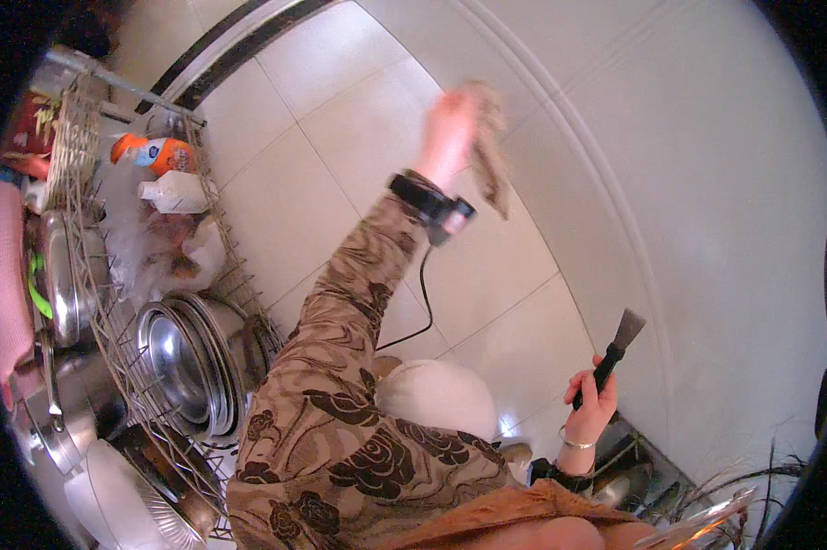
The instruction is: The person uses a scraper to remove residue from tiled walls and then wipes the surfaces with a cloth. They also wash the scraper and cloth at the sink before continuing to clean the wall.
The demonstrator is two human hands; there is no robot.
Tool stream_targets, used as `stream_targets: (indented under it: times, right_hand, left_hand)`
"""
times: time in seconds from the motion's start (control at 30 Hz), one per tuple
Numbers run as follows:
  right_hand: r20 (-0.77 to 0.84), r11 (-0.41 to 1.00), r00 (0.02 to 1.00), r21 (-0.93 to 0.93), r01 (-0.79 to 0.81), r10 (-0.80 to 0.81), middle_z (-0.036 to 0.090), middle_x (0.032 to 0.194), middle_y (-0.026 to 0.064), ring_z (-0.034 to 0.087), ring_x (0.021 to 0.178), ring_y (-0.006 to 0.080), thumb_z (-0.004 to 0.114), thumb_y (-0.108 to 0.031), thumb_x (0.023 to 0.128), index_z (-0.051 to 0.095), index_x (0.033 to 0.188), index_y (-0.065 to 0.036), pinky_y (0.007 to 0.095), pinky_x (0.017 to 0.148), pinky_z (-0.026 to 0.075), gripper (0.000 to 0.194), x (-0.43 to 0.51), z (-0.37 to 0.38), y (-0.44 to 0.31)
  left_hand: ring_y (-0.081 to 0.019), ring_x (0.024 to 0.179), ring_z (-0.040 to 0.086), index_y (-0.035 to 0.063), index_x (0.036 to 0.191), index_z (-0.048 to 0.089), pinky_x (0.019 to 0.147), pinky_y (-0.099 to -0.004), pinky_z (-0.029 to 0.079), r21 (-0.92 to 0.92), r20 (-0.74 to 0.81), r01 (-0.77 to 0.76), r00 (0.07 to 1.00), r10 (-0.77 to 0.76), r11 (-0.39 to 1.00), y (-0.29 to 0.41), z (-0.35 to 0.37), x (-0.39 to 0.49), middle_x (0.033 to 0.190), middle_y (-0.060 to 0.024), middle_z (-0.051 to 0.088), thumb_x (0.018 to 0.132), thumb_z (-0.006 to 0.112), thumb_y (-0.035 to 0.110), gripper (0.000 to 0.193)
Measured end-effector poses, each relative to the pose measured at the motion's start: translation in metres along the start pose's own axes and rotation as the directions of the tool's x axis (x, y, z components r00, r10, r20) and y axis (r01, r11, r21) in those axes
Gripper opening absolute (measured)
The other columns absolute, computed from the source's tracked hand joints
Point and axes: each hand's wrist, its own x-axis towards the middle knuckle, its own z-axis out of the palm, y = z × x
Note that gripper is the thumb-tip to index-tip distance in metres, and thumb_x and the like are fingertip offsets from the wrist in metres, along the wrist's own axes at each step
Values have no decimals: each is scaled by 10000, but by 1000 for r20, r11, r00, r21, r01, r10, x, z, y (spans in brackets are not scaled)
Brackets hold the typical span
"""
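My left hand (451,134), blurred, is at the upper middle in front of the pale surface, with a brown cloth (490,165) held in it and hanging down. A black strap with a small device (447,216) sits on that wrist, and a thin black cable hangs from it. Lower right, my right hand (594,393) grips the black handle of a small flat brush (612,354). Its greyish bristles point up and away from the fingers, near the pale panel. A bracelet and a black strap are on the right wrist.
A wire rack (104,309) at left holds stacked metal pots (186,371), an orange bottle (173,155), a white bottle (179,192) and plastic bags. A pale moulded panel (729,206) stands at right beside the tiled floor (248,144). Dark wiry strands (743,474) lie lower right.
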Motion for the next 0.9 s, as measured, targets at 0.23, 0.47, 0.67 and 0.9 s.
stream_targets:
  times: [0.23,0.47,0.67,0.9]
  right_hand:
    - [-47,1000,999,-19,0,-1,541,689,34,458,504,80,506,-77,878,485,1158,29,207,439,357,301,0,-10,10]
    - [-43,998,997,-11,-67,67,555,699,44,473,507,85,532,-93,882,486,1159,21,215,443,376,303,2,-11,14]
    - [-44,995,994,5,-103,104,551,692,44,477,519,89,543,-82,868,482,1164,23,221,450,384,319,3,-8,12]
    - [15,986,986,24,-167,167,558,697,39,488,528,88,544,-72,859,490,1134,23,217,467,399,296,4,9,16]
  left_hand:
    - [-255,959,586,50,1161,473,828,-435,492,-260,-85,-97,993,77,961,26,-121,81,1094,-96,576,961,371,373,393]
    - [-319,1309,273,110,1305,401,980,-523,331,866,379,-303,917,125,-398,-85,-135,123,1357,-125,391,922,303,464,531]
    - [-340,1274,329,-4,1313,380,1062,-477,229,824,566,-565,825,-13,29,-171,-52,1,1351,-193,386,779,583,397,697]
    - [-358,1253,343,2,1204,449,1048,-469,269,437,888,-680,430,-163,589,-177,4,-232,1296,-175,427,688,704,274,637]
